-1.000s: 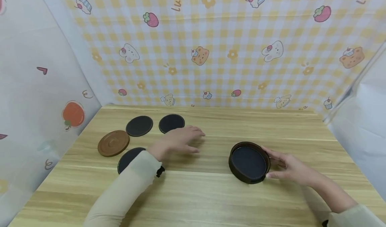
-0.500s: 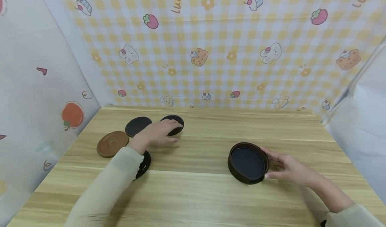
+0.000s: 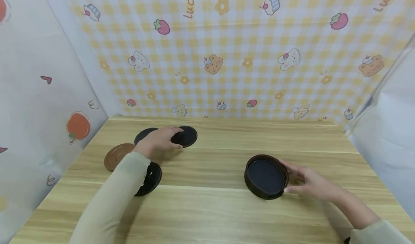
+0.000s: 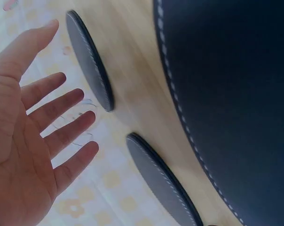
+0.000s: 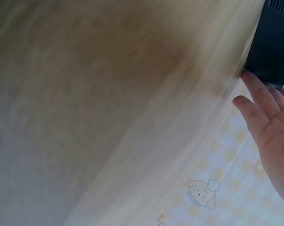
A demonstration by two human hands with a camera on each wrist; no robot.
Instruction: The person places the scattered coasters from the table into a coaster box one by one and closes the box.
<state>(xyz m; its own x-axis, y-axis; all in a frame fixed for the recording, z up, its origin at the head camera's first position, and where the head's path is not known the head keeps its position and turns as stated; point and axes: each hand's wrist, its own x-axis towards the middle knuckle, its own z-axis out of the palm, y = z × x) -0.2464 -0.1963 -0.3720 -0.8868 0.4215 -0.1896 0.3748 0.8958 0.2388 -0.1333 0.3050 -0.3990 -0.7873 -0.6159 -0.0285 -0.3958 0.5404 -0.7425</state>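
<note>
My left hand (image 3: 159,141) reaches over the far left of the table, fingertips at the edge of a round black coaster (image 3: 188,136). Its fingers are spread and relaxed in the left wrist view, nothing between them. Partly behind this hand lies a second black coaster (image 3: 142,135). A third coaster (image 3: 155,179), white-stitched in the left wrist view, shows beside the sleeve. On the right, a round dark coaster holder (image 3: 250,181) with a low wall and black inside stands on the table. My right hand (image 3: 311,183) touches its outer right side with nearly straight fingers.
A brown round disc (image 3: 114,158) with raised rings lies at the left, partly covered by the left sleeve (image 3: 110,200). Bare wood table (image 3: 214,208) stretches between the coasters and the holder. A checked cloth (image 3: 240,39) hangs behind the table.
My left hand has moved left and back, from right of the far coasters to the near edge of one. The right hand stays at the holder. The view has tilted slightly.
</note>
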